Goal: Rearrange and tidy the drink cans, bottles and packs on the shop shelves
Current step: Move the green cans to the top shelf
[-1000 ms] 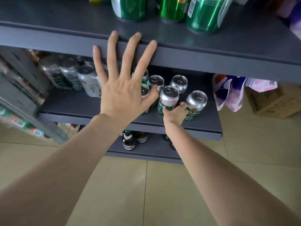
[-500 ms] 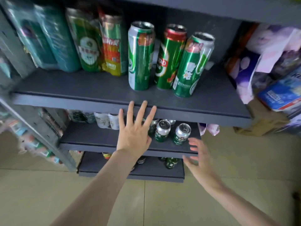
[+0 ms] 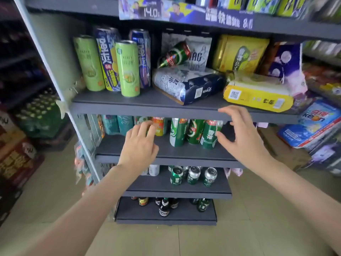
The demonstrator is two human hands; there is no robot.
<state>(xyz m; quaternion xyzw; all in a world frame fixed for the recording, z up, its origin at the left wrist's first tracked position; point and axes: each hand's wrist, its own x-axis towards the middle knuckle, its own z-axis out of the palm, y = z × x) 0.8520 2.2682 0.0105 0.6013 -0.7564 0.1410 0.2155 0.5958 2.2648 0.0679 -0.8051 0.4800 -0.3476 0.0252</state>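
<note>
Before the half-hidden tall cans [image 3: 193, 133], left hand [image 3: 139, 146] and right hand [image 3: 239, 137], each grip loosely spread, empty.

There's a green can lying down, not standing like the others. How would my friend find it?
Find the shelf with the tall light-green cans. Right of them lies a blue-and-white pack. The tipped green can rests on top of it, the only can there on its side.

Top shelf cans [image 3: 262, 4] cut off by frame edge, blurred. Left hand [image 3: 139, 145] covers pt of a pack behind it. Crates [image 3: 36, 115] at left too blurry to read.
</note>
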